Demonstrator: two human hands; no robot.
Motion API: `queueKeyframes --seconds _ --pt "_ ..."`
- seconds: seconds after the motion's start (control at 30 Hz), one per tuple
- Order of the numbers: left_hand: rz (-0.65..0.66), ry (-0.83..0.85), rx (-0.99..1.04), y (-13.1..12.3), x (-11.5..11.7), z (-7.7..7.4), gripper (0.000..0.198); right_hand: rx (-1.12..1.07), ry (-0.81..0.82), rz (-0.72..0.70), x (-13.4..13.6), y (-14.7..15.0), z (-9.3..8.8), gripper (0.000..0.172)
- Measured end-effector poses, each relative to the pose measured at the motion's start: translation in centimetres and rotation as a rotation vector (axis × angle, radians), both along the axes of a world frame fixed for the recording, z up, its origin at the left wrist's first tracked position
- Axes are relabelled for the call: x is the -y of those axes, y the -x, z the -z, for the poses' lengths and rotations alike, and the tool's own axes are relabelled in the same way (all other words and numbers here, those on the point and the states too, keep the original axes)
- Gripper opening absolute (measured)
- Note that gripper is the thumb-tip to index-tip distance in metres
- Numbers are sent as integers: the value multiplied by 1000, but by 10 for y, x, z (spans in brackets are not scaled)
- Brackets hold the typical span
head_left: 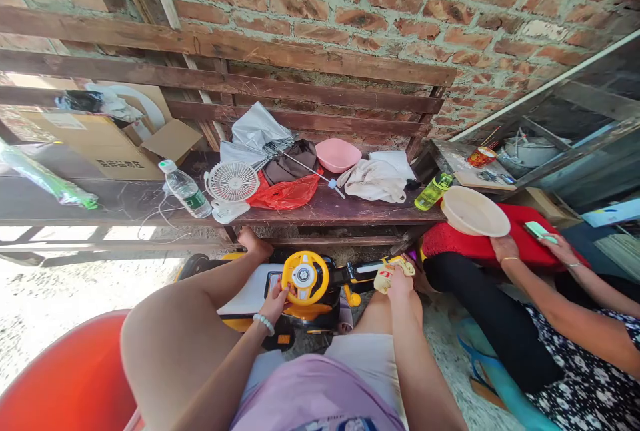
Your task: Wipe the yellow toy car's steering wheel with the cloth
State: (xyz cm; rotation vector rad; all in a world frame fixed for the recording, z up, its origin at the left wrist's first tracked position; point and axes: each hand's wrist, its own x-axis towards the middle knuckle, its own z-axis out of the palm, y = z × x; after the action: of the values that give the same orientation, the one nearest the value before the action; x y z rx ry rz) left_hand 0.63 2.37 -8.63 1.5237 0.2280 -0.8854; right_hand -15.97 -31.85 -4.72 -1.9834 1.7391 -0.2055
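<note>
A yellow toy steering wheel (325, 279) with a white hub sits on a yellow, black and white ride-on toy (240, 288) between my legs. At the wheel's lower left rim, my left hand (274, 304) has its fingers closed on it; a pale bead bracelet circles that wrist. My right hand (400, 282) grips a pale yellow cloth (383, 282) with a red mark. The cloth lies against the far end of the toy's black, white and yellow arm (366, 270), which points right. My fingers partly hide the cloth.
A wooden bench (320, 213) along the brick wall bears a carton (110, 144), water bottle (187, 189), white fan (233, 182), silver umbrella (257, 128), and pink bowl (339, 154). At right, another person's hand (505, 249) touches a cream basin (475, 211). A red stool (60, 378) stands lower left.
</note>
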Motion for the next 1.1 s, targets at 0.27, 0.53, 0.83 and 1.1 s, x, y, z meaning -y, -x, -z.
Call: queueKeyframes --seconds 0.27,0.53,0.83,1.1 --pt "-6 -52 -36 -3 8 -25 21 -51 -62 20 -23 5 21 67" --pt "-30 -35 -37 -2 13 -29 13 -32 -141 -321 -39 12 25 71" --pt "-10 -32 -16 0 8 -27 19 -18 -233 -568 -62 20 -5 47" --pt "17 -17 -7 1 1 -18 24 157 -28 -581 0 -20 -65 33"
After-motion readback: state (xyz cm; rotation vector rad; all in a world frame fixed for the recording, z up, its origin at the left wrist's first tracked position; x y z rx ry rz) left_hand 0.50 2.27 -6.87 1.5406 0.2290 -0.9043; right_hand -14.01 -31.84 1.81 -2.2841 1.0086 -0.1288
